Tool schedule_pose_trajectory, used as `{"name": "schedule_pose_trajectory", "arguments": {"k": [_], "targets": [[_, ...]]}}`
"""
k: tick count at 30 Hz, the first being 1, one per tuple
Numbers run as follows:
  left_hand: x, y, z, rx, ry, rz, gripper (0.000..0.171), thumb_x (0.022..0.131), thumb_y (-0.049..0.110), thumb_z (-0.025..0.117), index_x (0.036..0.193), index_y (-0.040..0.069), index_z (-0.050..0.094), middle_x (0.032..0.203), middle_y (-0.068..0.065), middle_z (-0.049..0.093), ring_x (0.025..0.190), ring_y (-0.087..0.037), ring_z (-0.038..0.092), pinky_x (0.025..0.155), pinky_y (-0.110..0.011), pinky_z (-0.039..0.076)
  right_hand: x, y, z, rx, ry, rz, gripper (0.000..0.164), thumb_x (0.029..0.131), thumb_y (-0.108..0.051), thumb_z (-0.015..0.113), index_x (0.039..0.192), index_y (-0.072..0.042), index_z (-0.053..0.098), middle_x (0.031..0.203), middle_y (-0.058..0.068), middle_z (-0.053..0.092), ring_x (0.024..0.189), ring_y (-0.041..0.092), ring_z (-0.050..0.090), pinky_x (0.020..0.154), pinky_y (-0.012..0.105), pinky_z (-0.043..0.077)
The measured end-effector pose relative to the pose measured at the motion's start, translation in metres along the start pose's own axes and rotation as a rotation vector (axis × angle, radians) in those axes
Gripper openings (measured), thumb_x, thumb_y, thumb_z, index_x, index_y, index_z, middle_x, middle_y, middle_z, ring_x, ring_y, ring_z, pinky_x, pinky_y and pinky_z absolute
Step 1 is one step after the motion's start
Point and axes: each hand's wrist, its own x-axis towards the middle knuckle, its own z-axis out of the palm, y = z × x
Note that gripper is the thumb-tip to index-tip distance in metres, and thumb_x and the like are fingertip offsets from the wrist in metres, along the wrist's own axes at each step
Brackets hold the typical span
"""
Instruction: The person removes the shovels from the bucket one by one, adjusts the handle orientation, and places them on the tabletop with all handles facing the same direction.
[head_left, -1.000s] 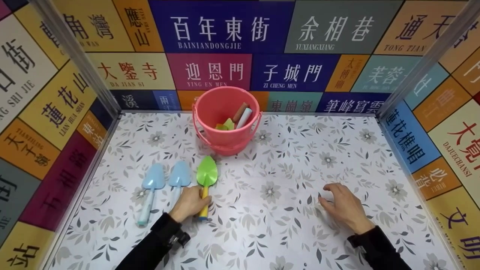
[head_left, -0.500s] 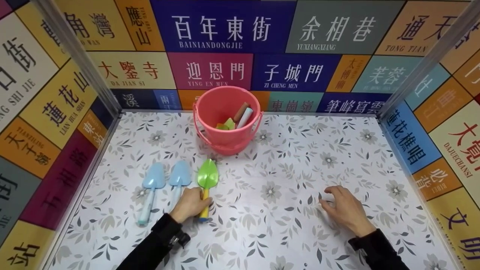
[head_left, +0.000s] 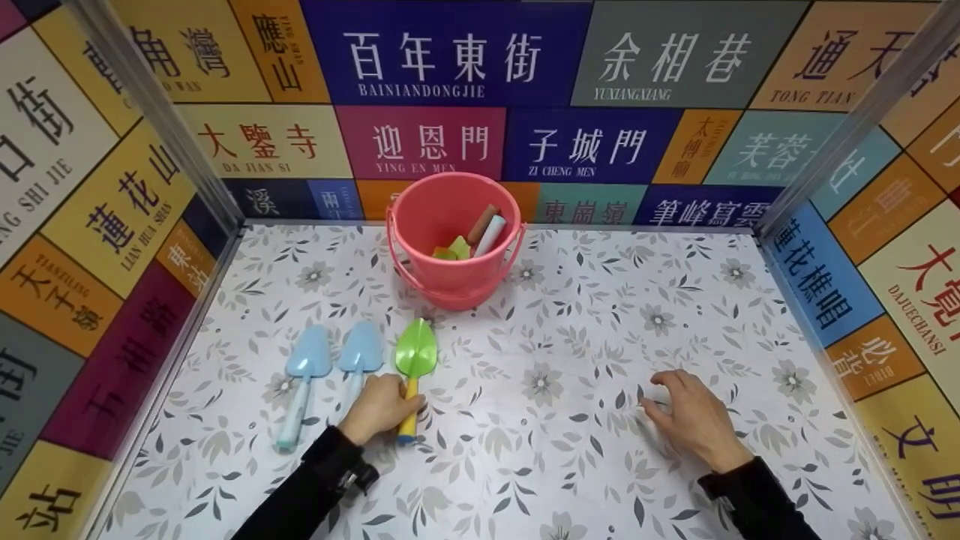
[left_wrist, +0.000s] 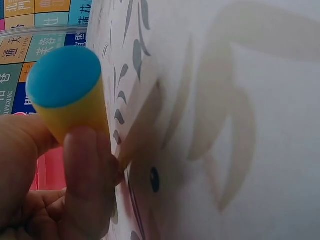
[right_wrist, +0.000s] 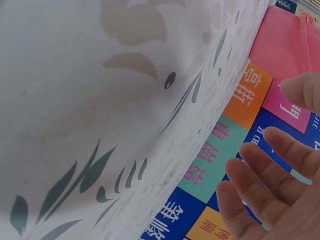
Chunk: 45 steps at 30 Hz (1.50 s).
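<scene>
My left hand (head_left: 381,407) grips the yellow handle of a green trowel (head_left: 416,349), whose blade points toward the back of the table. In the left wrist view, thumb and fingers close round the yellow handle (left_wrist: 82,117) just below its blue end cap. Two light blue trowels lie to the left of that hand: one (head_left: 361,346) has its handle partly hidden behind the hand, the other (head_left: 308,352) lies farther left. My right hand (head_left: 691,416) hovers or rests low at the right, fingers loosely bent; its wrist view shows nothing held by the fingers (right_wrist: 265,192).
Behind the trowels stands a pink bucket (head_left: 454,281) with a brown stick, a pale stick and yellow-green pieces inside, its handle hanging down in front. A floral-patterned table (head_left: 570,465) is enclosed by panels (head_left: 442,142) with large printed characters at the back and sides.
The green trowel has slid slightly toward me with my left hand, mostly in the first half second. My right hand has barely moved. The blue trowels and bucket stay put.
</scene>
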Motion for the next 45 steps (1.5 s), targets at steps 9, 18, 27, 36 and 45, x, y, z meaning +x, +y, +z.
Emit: {"name": "schedule_pose_trajectory", "arguments": {"k": [9, 18, 27, 36, 45], "targets": [[0.000, -0.002, -0.001, -0.006, -0.022, -0.015, 0.033, 0.098, 0.037, 0.085, 0.084, 0.012, 0.067, 0.069, -0.001, 0.066, 0.055, -0.013, 0.062, 0.047, -0.023, 0.048, 0.001, -0.001, 0.000, -0.008, 0.013, -0.006, 0.032, 0.093, -0.014, 0.087, 0.117, 0.001, 0.073, 0.115, 0.020, 0.076, 0.108, 0.044, 0.074, 0.088, 0.061, 0.062], [0.002, -0.004, -0.001, 0.008, -0.018, -0.015, 0.034, 0.098, 0.040, 0.084, 0.086, 0.013, 0.068, 0.072, -0.001, 0.068, 0.058, -0.014, 0.063, 0.050, -0.025, 0.051, 0.001, 0.000, -0.001, -0.008, 0.013, -0.015, 0.033, 0.093, -0.015, 0.088, 0.118, 0.002, 0.072, 0.114, 0.020, 0.076, 0.106, 0.043, 0.075, 0.088, 0.060, 0.062], [0.007, -0.011, -0.002, 0.037, -0.017, 0.016, 0.037, 0.098, 0.046, 0.084, 0.087, 0.014, 0.068, 0.073, -0.001, 0.068, 0.060, -0.014, 0.063, 0.052, -0.025, 0.049, 0.001, 0.001, -0.003, -0.008, 0.025, -0.035, 0.033, 0.092, -0.014, 0.087, 0.117, 0.002, 0.072, 0.113, 0.020, 0.077, 0.105, 0.045, 0.075, 0.086, 0.061, 0.062], [-0.011, 0.018, -0.033, 0.010, -0.077, 0.005, 0.041, 0.098, 0.044, 0.083, 0.096, 0.006, 0.067, 0.077, -0.008, 0.069, 0.058, -0.017, 0.063, 0.050, -0.028, 0.048, 0.000, 0.001, -0.003, -0.017, 0.050, -0.050, 0.031, 0.091, -0.013, 0.087, 0.115, 0.002, 0.073, 0.111, 0.020, 0.077, 0.104, 0.045, 0.075, 0.084, 0.061, 0.062], [0.007, 0.002, -0.036, 0.040, 0.014, 0.153, 0.054, 0.103, 0.053, 0.078, 0.111, -0.001, 0.073, 0.072, -0.005, 0.067, 0.060, -0.018, 0.058, 0.055, -0.031, 0.045, 0.000, -0.001, -0.004, -0.021, 0.047, -0.054, 0.030, 0.091, -0.011, 0.087, 0.114, 0.001, 0.072, 0.109, 0.019, 0.076, 0.101, 0.043, 0.075, 0.080, 0.059, 0.063]]}}
